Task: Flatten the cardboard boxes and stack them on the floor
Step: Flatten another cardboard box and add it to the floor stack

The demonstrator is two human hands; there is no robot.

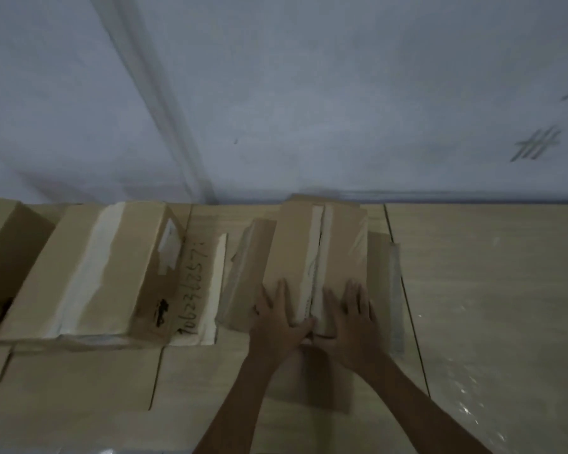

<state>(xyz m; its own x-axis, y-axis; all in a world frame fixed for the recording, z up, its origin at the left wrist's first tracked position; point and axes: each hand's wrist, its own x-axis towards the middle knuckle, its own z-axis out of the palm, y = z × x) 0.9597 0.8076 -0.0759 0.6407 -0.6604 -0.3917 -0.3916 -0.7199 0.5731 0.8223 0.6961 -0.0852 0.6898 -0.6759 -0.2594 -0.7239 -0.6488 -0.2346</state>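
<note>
Pale tile floor (489,290) w/ dark grout lines; white wall (309,93) behind, tally marks (535,147) at R. Open floor at R. Cardboard box (315,257) near wall, centre, taped seam up. Left hand (281,322) & right hand (350,317) pressing flat on it, fingers straight, grasping nothing. Second box (89,273) at L; handwritten digits (191,290) on flap beside it, partly legible.

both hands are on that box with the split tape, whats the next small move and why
Probably pull the two top flaps apart. The left hand and right hand lie flat on either side of the torn tape seam of the box, which still stands unflattened on the floor.
</note>
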